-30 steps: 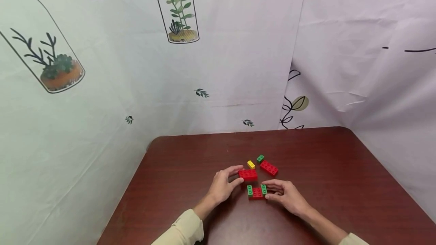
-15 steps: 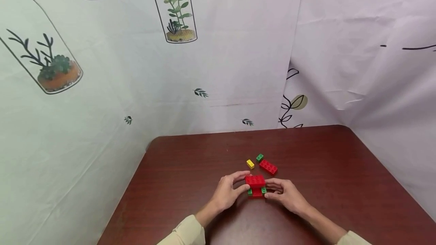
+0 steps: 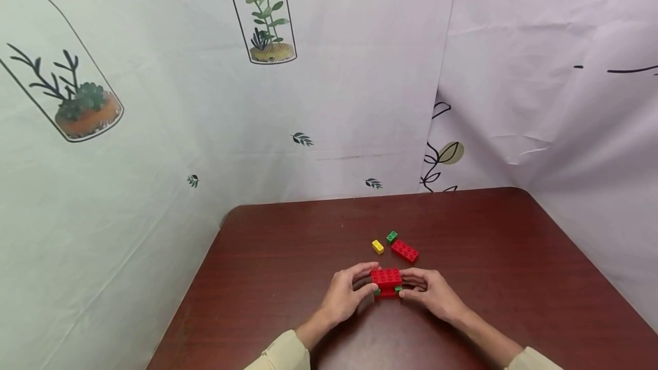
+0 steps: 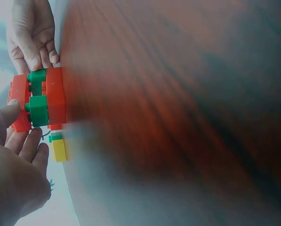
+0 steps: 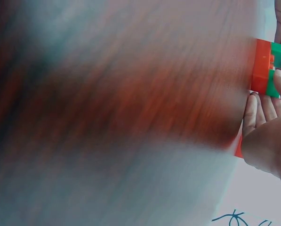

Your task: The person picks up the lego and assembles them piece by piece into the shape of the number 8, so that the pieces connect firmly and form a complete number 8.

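My left hand [image 3: 345, 296] pinches a red toy brick [image 3: 386, 276] between thumb and fingers at its left end. This brick sits over two green bricks [image 4: 38, 111], whose studs still show beneath it in the left wrist view. The green bricks stand on the ends of a lower red brick [image 4: 56, 96], which rests on the table. From the right, my right hand [image 3: 434, 297] grips the lower stack, its thumb against the nearer green brick [image 5: 271, 84] in the right wrist view. The head view hides most of the green bricks under the upper red one.
Behind the hands lie a loose yellow brick [image 3: 377, 246], a small green brick [image 3: 392, 237] and another red brick [image 3: 405, 251]. The brown table [image 3: 288, 238] ends at a printed white cloth wall [image 3: 354, 101].
My left hand has brought its red brick rightward and toward me, over the green bricks, then lowered it close onto them. The right hand has stayed almost still at the lower stack.
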The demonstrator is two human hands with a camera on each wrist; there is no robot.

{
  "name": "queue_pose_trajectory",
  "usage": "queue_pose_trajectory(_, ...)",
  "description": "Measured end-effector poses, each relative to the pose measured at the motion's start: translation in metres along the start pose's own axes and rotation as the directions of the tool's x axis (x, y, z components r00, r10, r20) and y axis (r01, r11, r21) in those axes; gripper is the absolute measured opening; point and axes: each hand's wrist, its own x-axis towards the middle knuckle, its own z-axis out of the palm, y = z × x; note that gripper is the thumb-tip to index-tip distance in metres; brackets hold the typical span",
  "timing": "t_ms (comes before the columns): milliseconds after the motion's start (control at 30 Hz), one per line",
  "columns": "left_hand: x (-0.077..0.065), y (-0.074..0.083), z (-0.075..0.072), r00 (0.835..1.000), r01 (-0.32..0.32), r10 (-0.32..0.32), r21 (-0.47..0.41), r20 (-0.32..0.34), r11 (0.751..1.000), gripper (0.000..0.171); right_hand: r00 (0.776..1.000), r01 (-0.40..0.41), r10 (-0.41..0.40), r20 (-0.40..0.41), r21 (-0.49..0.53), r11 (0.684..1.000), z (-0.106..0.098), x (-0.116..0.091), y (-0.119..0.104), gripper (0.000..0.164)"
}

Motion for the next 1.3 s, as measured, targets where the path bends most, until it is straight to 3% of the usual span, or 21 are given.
queue_pose_trajectory(1300, -0.0076, -0.0026, 0.0063, 0.996, -0.061, 0.069, 0.143, -0.049, 0.988, 0.038, 1.000, 0.005, -0.006, -0.026, -0.013, 1.000, 0.0015, 0.0012, -0.0023, 0.044)
